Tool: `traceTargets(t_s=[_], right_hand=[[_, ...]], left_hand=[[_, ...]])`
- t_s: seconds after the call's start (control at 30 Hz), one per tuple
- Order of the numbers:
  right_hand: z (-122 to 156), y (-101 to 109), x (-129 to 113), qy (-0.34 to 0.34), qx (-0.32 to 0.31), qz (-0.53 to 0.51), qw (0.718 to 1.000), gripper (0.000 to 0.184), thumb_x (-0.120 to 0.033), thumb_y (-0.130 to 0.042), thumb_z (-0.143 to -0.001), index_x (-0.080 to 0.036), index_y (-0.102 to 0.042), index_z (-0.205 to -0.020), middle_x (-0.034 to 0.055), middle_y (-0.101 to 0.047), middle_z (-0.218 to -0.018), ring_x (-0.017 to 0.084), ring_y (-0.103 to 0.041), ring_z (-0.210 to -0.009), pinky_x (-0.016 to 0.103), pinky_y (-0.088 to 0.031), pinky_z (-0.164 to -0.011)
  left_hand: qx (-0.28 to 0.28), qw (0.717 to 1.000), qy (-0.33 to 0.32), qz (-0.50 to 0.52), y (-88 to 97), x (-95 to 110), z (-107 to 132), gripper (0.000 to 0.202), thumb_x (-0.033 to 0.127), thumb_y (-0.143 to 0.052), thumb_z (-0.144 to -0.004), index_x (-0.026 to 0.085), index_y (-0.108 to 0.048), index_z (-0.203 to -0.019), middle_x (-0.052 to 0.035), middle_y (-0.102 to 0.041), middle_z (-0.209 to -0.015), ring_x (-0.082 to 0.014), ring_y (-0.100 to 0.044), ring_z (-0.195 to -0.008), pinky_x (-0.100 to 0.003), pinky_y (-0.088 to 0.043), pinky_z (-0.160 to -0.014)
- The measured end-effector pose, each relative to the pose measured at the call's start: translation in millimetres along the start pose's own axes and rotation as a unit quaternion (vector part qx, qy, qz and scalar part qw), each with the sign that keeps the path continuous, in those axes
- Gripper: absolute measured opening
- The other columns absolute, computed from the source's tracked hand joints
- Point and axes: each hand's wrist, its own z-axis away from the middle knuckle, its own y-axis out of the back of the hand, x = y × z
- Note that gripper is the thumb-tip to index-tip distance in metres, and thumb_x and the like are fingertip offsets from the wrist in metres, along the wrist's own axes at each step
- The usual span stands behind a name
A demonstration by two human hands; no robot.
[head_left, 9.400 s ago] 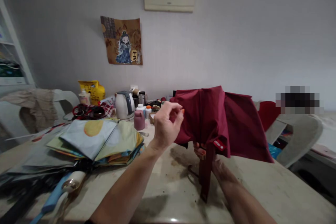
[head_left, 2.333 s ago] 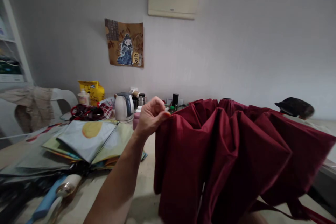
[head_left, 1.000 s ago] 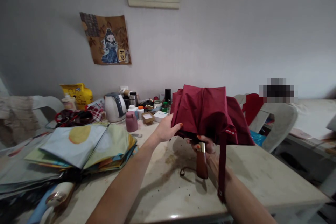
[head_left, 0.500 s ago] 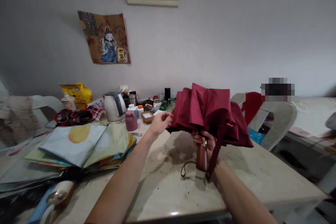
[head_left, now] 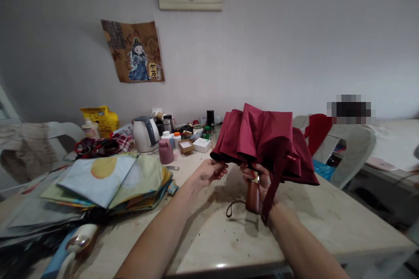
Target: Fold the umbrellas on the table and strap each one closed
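A maroon folding umbrella [head_left: 262, 135] stands upright over the table, its canopy collapsed into loose, puffed folds. My right hand [head_left: 263, 176] is closed round it at the top of the brown handle [head_left: 252, 196], just under the canopy; part of that hand is hidden by cloth. A thin wrist loop [head_left: 229, 211] dangles from the handle, and a maroon closing strap [head_left: 272, 192] hangs over my right wrist. At the canopy's lower left edge, the curled fingers of my left hand [head_left: 211, 172] pinch the fabric hem.
Other folded umbrellas, one with a pale patterned canopy [head_left: 108, 178], lie at the left. Behind them stand a kettle [head_left: 144, 134], a pink mug [head_left: 166, 151], small boxes [head_left: 202, 144] and bottles. A person [head_left: 352, 109] is at the right behind a white chair [head_left: 356, 152].
My left hand has moved down from the canopy's left side to its lower edge, its fingers now curled there. The right hand keeps its hold; the view has shifted slightly.
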Motion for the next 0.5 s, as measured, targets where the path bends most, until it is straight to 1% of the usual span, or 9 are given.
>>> traceTargets(t_s=[0.1,0.17,0.3,0.4,0.5], right_hand=[[0,0,2,0.002,0.007,0.0,1.0,0.02,-0.009,-0.063,-0.071,-0.015,-0.054,-0.088,0.0006,-0.063,-0.075,0.003,-0.052,-0.052,0.009,-0.047,-0.043],[0,0,2,-0.01,0.012,0.009,1.0,0.02,-0.01,-0.065,-0.07,-0.015,-0.054,-0.086,0.0006,-0.063,-0.074,0.003,-0.052,-0.051,0.009,-0.047,-0.043],[-1,1,1,-0.048,0.027,0.043,0.998,0.02,-0.013,-0.07,-0.069,-0.017,-0.054,-0.081,-0.0032,-0.06,-0.063,0.003,-0.051,-0.047,0.009,-0.046,-0.042],[-1,-1,1,-0.071,0.073,0.086,0.991,0.022,-0.019,-0.073,-0.068,-0.016,-0.056,-0.082,-0.0026,-0.063,-0.063,0.004,-0.052,-0.044,0.011,-0.043,-0.038],[-1,-4,3,-0.05,0.131,0.141,0.98,0.022,-0.022,-0.075,-0.066,-0.015,-0.06,-0.081,0.0005,-0.068,-0.066,0.008,-0.057,-0.045,0.016,-0.046,-0.039]], left_hand=[[0.002,1.0,-0.015,0.014,-9.7,-2,2,0.04,0.045,-0.08,-0.069,0.009,-0.067,-0.079,-0.0034,-0.062,-0.062,-0.0071,-0.05,-0.049,-0.022,-0.032,-0.049],[0.008,1.0,-0.022,0.015,-16.4,-4,4,0.037,0.043,-0.079,-0.071,0.009,-0.068,-0.078,-0.0033,-0.062,-0.061,-0.007,-0.049,-0.048,-0.022,-0.031,-0.048],[0.02,0.998,-0.048,0.022,-27.6,-6,7,0.033,0.042,-0.078,-0.072,0.011,-0.068,-0.075,-0.0021,-0.062,-0.06,-0.0067,-0.047,-0.048,-0.022,-0.03,-0.049],[0.017,0.998,-0.06,0.032,-33.4,-6,9,0.038,0.045,-0.08,-0.067,0.012,-0.064,-0.071,-0.002,-0.06,-0.061,-0.0078,-0.048,-0.05,-0.023,-0.033,-0.051],[0.019,0.997,-0.074,0.008,-37.3,-4,12,0.043,0.051,-0.08,-0.065,0.011,-0.064,-0.071,-0.0045,-0.063,-0.068,-0.0078,-0.048,-0.053,-0.023,-0.035,-0.052]])
